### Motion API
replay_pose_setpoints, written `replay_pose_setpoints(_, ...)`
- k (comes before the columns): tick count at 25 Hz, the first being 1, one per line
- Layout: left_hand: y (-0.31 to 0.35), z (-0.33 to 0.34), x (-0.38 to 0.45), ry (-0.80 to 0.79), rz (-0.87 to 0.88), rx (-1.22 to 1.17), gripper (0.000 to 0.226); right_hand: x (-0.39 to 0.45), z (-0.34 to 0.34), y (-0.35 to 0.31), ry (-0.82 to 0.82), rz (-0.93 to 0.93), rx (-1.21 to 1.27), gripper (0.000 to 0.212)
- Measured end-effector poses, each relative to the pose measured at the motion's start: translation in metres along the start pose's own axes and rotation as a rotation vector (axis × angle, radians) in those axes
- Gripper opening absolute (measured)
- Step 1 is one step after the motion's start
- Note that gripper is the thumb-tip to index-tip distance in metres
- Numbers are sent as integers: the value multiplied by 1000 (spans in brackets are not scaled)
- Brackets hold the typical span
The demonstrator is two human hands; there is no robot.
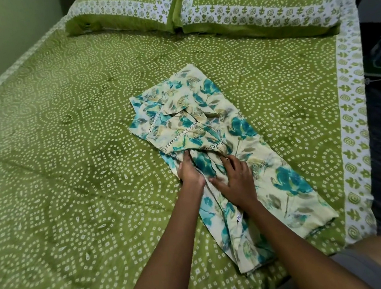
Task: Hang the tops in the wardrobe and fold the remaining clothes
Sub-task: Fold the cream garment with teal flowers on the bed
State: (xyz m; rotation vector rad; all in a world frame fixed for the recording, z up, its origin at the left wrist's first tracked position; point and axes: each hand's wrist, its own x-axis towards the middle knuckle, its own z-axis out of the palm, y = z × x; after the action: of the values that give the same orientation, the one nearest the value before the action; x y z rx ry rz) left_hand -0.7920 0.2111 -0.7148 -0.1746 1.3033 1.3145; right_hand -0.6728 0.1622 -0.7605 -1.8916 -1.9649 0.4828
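Green dotted bedspread (67,158), two matching pillows (252,6) at its head. Floral garment (243,138) lying partly folded right of centre — left hand (189,171) and right hand (237,183) both flat, fingers pressing its bunched middle.

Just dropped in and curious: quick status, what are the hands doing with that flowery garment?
Left hand and right hand both on the floral garment, mid-fold. Grip unclear. Garment flat on the green bedspread. Nothing in the way.
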Motion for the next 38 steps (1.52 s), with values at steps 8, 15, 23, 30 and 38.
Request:
replay_pose_setpoints(8, 35, -36, -1, -163, -2, -123, 15, -13, 1, -3, -72, -4, -90, 107)
replay_pose_setpoints(15, 74, -23, -8, -163, -17, 165, 21, -19, -5, -6, -123, 1, -94, 118)
replay_pose_setpoints(23, 125, -77, 8, 37, 121, -231, 24, -19, -7, -4, -139, 8, -73, 121)
replay_pose_setpoints(30, 148, -142, -31, -56, 274, -113, 17, -20, -8, -4, -142, 3, -79, 122)
replay_pose_setpoints(38, 156, -202, -18, 355, 350, 394, 39, -20, -12, -3, -169, -9, -72, 112)
